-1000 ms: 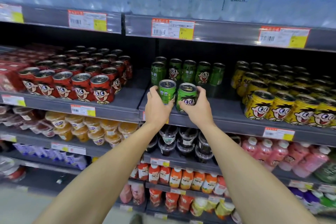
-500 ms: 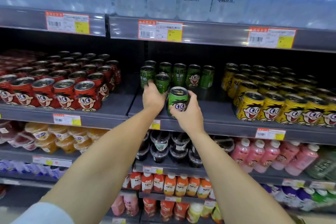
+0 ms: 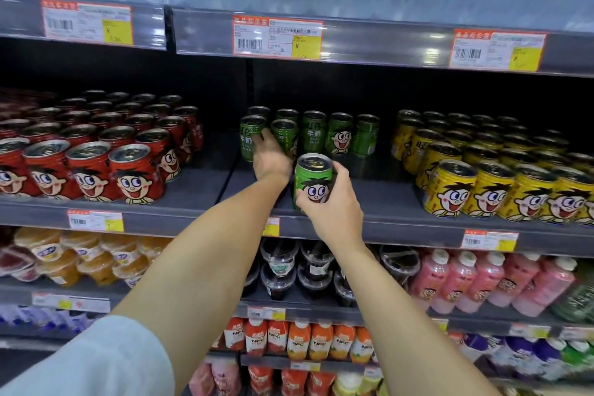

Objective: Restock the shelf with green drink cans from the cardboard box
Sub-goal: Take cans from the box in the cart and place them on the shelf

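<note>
My right hand (image 3: 334, 206) grips a green drink can (image 3: 312, 177) with a cartoon face, held upright just above the front of the grey shelf (image 3: 379, 202). My left hand (image 3: 271, 156) reaches deeper in and holds a second green can (image 3: 284, 134) that stands among the row of green cans (image 3: 340, 133) at the back of the shelf. Its fingers curl round that can's left side. The cardboard box is out of view.
Red cans (image 3: 93, 167) fill the shelf to the left and yellow cans (image 3: 501, 180) crowd the right. Bare shelf lies in front of the green row. An upper shelf edge with price tags (image 3: 276, 37) hangs overhead. Lower shelves hold jelly cups and bottles.
My left hand has pushed its can from the shelf front back into the green row. My right hand has kept its can near the front, a little lower and closer to the shelf.
</note>
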{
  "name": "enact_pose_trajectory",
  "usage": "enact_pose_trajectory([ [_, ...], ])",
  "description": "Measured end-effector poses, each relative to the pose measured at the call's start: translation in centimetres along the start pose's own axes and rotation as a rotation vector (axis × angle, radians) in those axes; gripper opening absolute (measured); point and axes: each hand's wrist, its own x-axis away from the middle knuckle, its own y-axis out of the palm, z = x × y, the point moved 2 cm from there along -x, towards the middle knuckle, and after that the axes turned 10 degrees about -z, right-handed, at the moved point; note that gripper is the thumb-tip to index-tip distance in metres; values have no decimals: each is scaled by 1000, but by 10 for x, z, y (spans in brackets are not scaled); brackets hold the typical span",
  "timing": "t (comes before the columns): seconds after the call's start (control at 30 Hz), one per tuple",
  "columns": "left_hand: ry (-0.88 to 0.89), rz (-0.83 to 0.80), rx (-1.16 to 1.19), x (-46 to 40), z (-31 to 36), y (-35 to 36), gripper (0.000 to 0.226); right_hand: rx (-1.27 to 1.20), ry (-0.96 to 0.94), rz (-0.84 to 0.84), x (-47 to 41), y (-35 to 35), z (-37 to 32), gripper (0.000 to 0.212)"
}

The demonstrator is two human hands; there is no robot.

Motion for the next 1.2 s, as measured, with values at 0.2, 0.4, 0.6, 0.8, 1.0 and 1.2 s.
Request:
enact_pose_trajectory([
  [0.2, -20, -37, -57, -8, 3, 4, 56, 3, -9, 12, 1, 0, 0, 75],
  [0.4, -36, -56, -79, -12, 7, 3, 55, 7, -12, 1, 3, -1, -2, 76],
  [0.6, -65, -144, -68, -14, 11, -6, 65, -15, 20, -30, 2, -3, -5, 76],
  [0.8, -26, -404, -433, -4, 0, -33, 55, -49, 49, -76, 1, -7, -8, 76],
  [1.0, 32, -502, -625, 37, -25, -53, 49, -78, 63, -107, 0, -8, -6, 75],
  [1.2, 153, -403, -430, 74, -54, -63, 41, -98, 45, -105, -2, -9, -2, 75],
])
